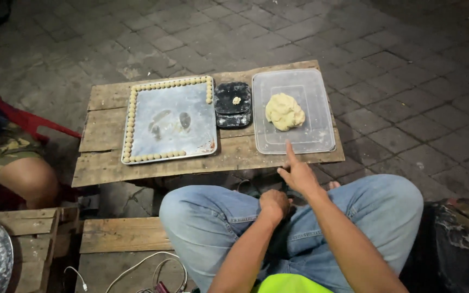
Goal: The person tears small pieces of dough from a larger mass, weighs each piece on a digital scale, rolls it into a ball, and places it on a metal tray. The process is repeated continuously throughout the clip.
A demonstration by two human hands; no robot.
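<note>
A: Hands?
B: Right hand [299, 174] w/ index finger stretched out, tip just at near edge of the clear tub [321, 142] on the desk [101, 138]; holds nothing. Left hand [275, 204] curled in a loose fist over the lap.
A: Dough?
B: Dough lump [284, 112] in the tub. Small bit on scale [233, 104]. Dough balls [131, 127] line tray [172, 116] edges.

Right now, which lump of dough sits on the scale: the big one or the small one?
The small lump sits on the black scale. The big lump lies in the clear plastic tray beside it, just ahead of the right hand.
</note>
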